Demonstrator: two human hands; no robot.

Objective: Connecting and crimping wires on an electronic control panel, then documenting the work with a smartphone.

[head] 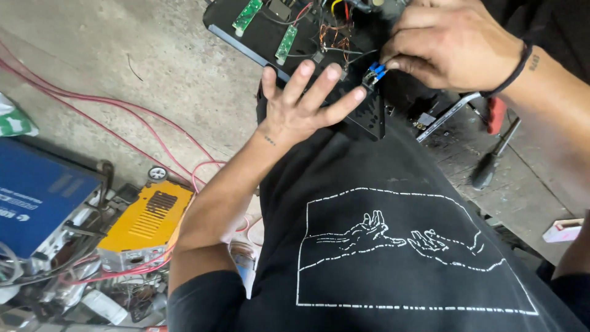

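A person in a black shirt (393,246) printed with a white line drawing of two reaching hands bends over an opened black electronic unit (258,34) resting at the knee above a bare concrete floor (153,67). The left hand (301,104) lies flat on the unit's black panel, fingers spread wide and gripping nothing, steadying the housing. The right hand (448,46), a dark band at its wrist, has its grip pressed together on a small blue connector (373,71) at the near corner of the unit, just beside the left fingertips.

The pinch looks best kept on the connector's body rather than on its thin leads, moved straight and slowly while the left palm holds the housing from sliding. The tangle of red, orange and yellow wires (335,27) just behind could snag if the pull goes sideways.

Two narrow green circuit boards (287,42) sit on the unit's top face. To the right, a black-handled screwdriver (491,163) lies on a dark, grimy worktop (528,184), near a metal strip and a small pink-and-white box (562,230). To the left, a blue case (37,197) and a yellow vented casing (147,221) rest among scrap parts, with pink cables (110,117) looping across the stained, scratched floor.
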